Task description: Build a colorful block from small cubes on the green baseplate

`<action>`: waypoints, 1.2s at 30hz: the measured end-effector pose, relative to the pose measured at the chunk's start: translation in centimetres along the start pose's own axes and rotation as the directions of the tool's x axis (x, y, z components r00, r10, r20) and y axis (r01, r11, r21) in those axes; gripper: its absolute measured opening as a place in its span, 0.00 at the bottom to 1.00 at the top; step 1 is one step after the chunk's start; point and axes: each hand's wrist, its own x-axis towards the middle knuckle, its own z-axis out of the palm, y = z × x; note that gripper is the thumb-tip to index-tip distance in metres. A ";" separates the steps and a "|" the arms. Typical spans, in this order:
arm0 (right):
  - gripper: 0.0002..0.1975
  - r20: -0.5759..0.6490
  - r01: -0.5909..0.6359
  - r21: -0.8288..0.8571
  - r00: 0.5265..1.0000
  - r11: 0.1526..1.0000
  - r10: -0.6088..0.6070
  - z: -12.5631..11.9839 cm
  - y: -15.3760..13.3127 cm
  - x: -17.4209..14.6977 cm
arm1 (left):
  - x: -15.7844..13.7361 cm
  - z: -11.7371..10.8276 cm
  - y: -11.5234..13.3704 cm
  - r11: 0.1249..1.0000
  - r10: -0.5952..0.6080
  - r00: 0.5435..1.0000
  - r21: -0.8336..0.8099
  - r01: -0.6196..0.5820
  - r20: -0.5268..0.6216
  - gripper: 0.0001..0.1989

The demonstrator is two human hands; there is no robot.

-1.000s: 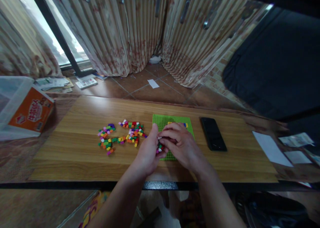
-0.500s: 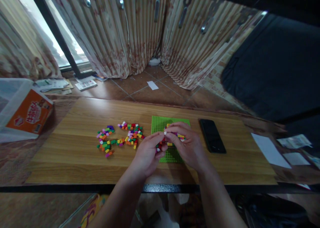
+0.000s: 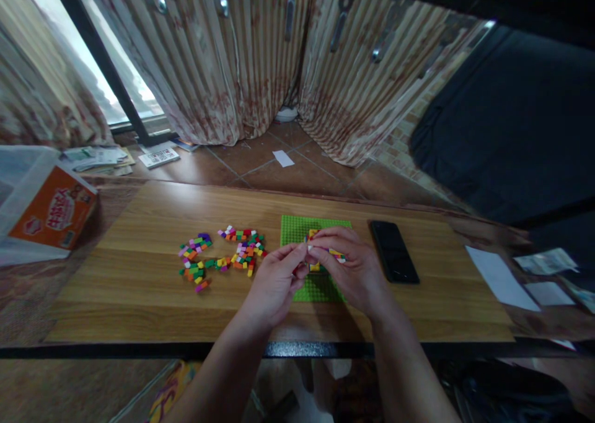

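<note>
My left hand (image 3: 274, 280) and my right hand (image 3: 351, 265) meet fingertip to fingertip over a green studded baseplate (image 3: 292, 226). Both are closed in a pinch. A tiny white building brick (image 3: 310, 248) shows at the right thumb tip, right beside the left fingertips. Small red bits peek out among the curled fingers of the left hand, mostly hidden. Under the right fingers, yellow and multicoloured bricks (image 3: 314, 267) stand on the baseplate, partly covered. More coloured bricks (image 3: 337, 254) show below the right palm; whether they are held or on the plate I cannot tell.
Loose coloured bricks (image 3: 244, 249) lie in a scattered band left of my hands, with another cluster (image 3: 195, 246) farther left. A black phone (image 3: 395, 251) rests right of the baseplate on the wooden table (image 3: 139, 311). Beyond the table's left end sits a clear plastic tub (image 3: 28, 206).
Both hands stay over the baseplate, still pinched together. The left fingers have shifted slightly, and the red and white bricks under them show less. The view has moved a little.
</note>
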 end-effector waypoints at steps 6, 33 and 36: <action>0.07 -0.200 -0.194 0.059 0.959 0.979 0.202 -2.9 2.8 0.1 | -0.1 0.0 0.3 0.999 0.012 0.996 0.031 -0.009 -0.089 0.12; 0.09 -0.197 -0.467 -0.078 0.873 0.881 0.446 -2.8 5.2 -0.1 | 0.0 -0.3 0.5 1.000 -0.026 0.995 0.015 0.027 -0.094 0.09; 0.09 -0.229 -0.475 -0.066 0.863 0.877 0.450 -2.9 5.3 -0.1 | 0.0 -0.2 0.5 0.999 -0.029 0.995 0.020 0.031 -0.096 0.09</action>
